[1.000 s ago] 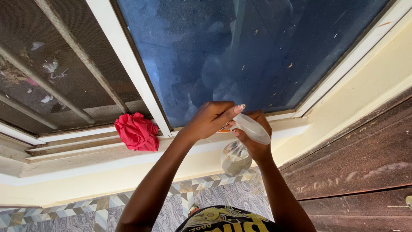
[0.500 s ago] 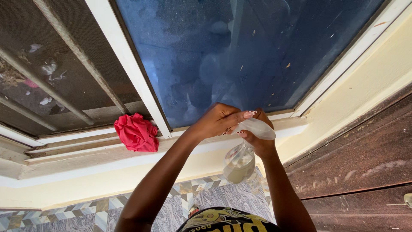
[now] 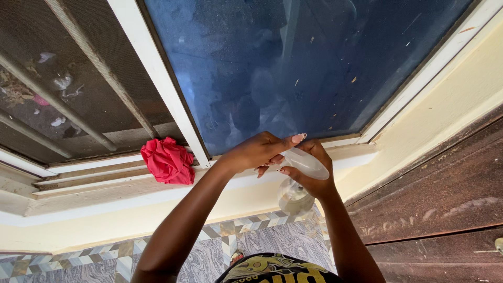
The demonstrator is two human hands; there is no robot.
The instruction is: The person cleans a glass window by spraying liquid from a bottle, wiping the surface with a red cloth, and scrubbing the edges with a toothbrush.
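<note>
Hands meet in front of the dusty window pane (image 3: 293, 63), just above the white sill (image 3: 157, 186). The right hand (image 3: 312, 173) is wrapped around the neck of a clear spray bottle (image 3: 293, 198), which hangs below it with its white trigger head (image 3: 306, 162) uppermost. The left hand (image 3: 257, 151) curls its fingers onto the nozzle end (pinching it, apparently to steady or turn it). A crumpled red cloth (image 3: 167, 161) is parked on the sill, well apart.
</note>
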